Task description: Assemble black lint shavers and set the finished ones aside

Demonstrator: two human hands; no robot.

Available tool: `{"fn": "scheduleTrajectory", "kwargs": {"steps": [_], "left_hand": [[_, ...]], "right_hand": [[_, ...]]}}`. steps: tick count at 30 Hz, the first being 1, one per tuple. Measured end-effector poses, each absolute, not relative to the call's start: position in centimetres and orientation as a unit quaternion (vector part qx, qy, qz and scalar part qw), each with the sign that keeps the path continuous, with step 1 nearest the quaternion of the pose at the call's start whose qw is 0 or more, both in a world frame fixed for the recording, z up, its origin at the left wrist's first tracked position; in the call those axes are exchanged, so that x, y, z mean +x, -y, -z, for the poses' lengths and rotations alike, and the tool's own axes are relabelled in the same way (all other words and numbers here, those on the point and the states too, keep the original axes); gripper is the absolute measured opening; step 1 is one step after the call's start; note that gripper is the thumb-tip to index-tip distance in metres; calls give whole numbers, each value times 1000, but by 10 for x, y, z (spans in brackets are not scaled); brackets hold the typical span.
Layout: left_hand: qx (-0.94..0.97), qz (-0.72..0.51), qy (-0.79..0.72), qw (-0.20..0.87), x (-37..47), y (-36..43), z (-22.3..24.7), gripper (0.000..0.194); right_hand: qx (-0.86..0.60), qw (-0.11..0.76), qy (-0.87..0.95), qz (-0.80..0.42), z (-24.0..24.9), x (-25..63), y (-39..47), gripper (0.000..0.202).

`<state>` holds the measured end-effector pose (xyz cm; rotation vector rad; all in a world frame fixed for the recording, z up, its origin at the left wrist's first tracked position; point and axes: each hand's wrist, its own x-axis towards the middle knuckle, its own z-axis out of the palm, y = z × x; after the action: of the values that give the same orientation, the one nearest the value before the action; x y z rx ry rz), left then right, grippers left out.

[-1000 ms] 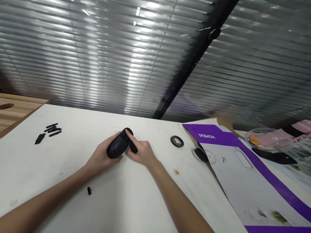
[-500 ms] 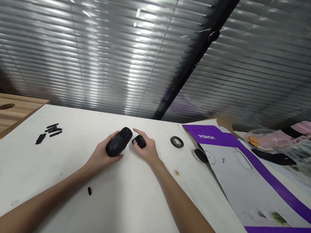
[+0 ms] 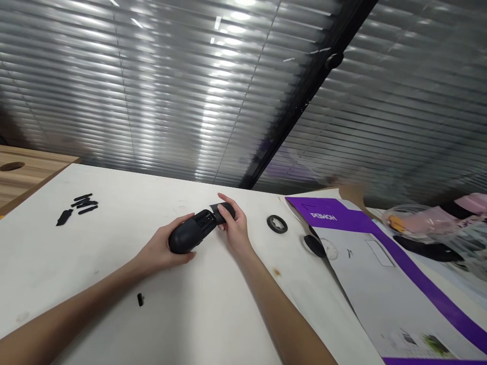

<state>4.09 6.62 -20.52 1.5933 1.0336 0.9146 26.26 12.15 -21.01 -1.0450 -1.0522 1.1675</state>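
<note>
My left hand [image 3: 162, 246] is closed round a smooth black rounded housing [image 3: 186, 237], whose upper right end is open and shows dark inner parts. Pinched in my right hand [image 3: 235, 225] is a curved black cover piece [image 3: 225, 212]. This piece is up against the open end of the housing; whether the two are joined I cannot tell. Both hands are above the white table [image 3: 213, 314]. To the right of my right hand lies a black ring [image 3: 277, 223] with a notched inner hole. A small black part [image 3: 140, 299] rests below my left forearm.
Several thin black strips [image 3: 85, 202] and a black flat piece [image 3: 64, 217] lie at the left. A purple and white printed box [image 3: 357, 263] covers the right side, with a black round part [image 3: 314, 245] at its edge. Metal blinds [image 3: 167, 91] stand behind the table.
My right hand has moved slightly up and right and turned the cover piece, which now meets the housing. The housing has tilted further right, its open end showing more.
</note>
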Motion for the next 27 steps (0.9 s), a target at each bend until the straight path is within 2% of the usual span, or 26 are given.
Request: {"fn": "scheduleTrajectory", "kwargs": {"steps": [9, 19, 27], "left_hand": [[679, -360, -394, 504, 40, -63, 205, 77], [652, -353, -401, 537, 37, -65, 205, 76], [650, -362, -383, 548, 37, -64, 205, 74]], "right_hand": [[-449, 497, 522, -528, 202, 258, -111, 32], [-408, 524, 531, -525, 210, 260, -115, 25], [-398, 574, 496, -515, 212, 251, -108, 29]]}}
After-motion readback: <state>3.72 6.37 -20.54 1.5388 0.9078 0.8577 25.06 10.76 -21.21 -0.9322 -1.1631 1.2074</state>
